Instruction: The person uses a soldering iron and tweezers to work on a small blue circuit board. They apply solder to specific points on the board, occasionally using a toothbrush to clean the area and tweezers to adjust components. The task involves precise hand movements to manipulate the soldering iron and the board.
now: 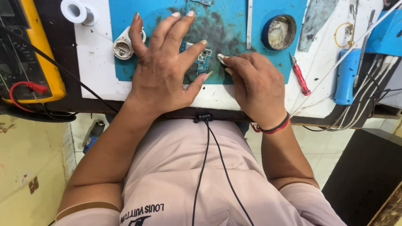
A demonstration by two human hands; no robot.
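I'm pinning the small circuit board (204,58) mid-frame, left hand (163,67) spread, right hand (255,86) pinching its edge; fingers slipping could skid it.

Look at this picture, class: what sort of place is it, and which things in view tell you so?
Most likely an electronics repair bench. A small blue circuit board lies on a stained blue work mat under the left hand and right hand, with a yellow multimeter and red screwdriver nearby.
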